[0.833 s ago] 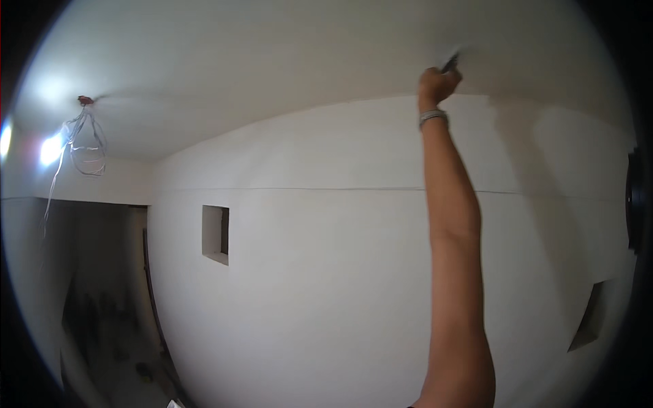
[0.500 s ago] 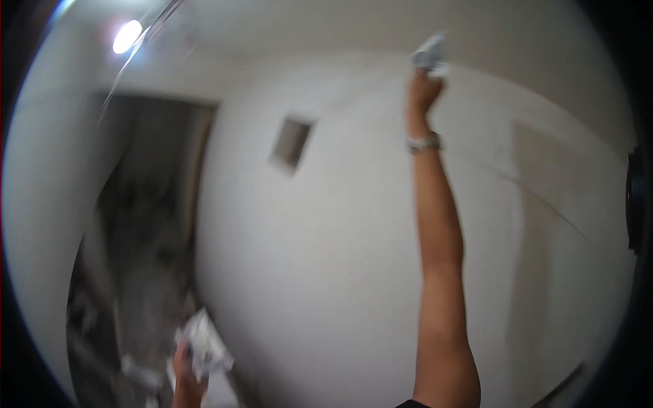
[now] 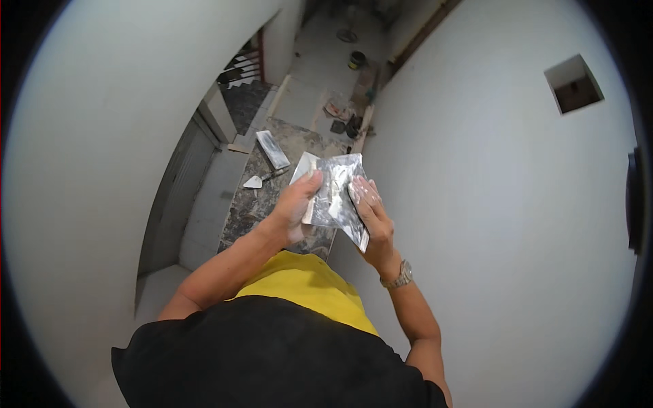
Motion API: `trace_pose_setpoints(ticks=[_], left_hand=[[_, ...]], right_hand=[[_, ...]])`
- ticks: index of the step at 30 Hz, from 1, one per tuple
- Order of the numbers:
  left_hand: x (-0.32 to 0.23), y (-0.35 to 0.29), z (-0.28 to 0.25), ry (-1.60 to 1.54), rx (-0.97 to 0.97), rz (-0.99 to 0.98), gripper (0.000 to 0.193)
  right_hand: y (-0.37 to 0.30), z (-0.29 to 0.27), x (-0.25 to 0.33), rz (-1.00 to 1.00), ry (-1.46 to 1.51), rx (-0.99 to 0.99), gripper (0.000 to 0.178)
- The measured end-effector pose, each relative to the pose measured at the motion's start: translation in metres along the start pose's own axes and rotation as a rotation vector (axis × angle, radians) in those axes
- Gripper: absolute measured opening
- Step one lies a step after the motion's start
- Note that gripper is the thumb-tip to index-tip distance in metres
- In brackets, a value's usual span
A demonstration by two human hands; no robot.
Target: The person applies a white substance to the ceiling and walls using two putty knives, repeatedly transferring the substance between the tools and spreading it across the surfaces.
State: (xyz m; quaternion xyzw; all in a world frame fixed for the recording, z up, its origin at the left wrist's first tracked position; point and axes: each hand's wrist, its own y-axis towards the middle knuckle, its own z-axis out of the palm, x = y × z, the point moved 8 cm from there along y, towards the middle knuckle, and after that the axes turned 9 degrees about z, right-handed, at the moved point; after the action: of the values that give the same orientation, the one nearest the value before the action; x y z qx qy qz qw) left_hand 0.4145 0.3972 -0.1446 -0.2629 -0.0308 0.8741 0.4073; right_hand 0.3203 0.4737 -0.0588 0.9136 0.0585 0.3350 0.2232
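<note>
My left hand is closed on a flat metal plastering blade smeared with white paste, its thumb pressed on the face. A second shiny plastering blade is in my right hand, whose fingers lie along its edge. The two blades meet and overlap in front of my body, with white paste between and on them. Any handles are hidden. White smears mark the right fingers. Beneath my hands is a paste-stained platform.
On the platform lie a rectangular metal trowel and a small white-bladed tool with a dark handle. Farther off stand a dark bucket and a floor fan. A white wall with a square opening rises on the right.
My right arm has come down from high by the ceiling, bringing its blade to the left one. The view has swung from the upper wall down to the platform.
</note>
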Motion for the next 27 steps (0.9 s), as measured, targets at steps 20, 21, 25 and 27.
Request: trace_pose_setpoints(ticks=[20,21,25,27], left_hand=[[0.087,-0.023,0.025,0.26,0.011,-0.5,0.028],[0.092,-0.032,0.037,0.234,0.027,-0.518,0.029],[0.112,-0.06,0.072,0.274,0.194,-0.485,0.033],[0.13,-0.072,0.078,0.292,0.294,-0.496,0.034]], right_hand=[[-0.128,-0.019,0.005,0.767,0.014,-0.753,0.049],[-0.123,-0.031,0.032,0.553,-0.167,-0.767,0.051],[-0.186,-0.062,0.021,0.54,-0.49,-0.634,0.052],[-0.235,-0.086,0.035,0.609,-0.484,-0.737,0.047]])
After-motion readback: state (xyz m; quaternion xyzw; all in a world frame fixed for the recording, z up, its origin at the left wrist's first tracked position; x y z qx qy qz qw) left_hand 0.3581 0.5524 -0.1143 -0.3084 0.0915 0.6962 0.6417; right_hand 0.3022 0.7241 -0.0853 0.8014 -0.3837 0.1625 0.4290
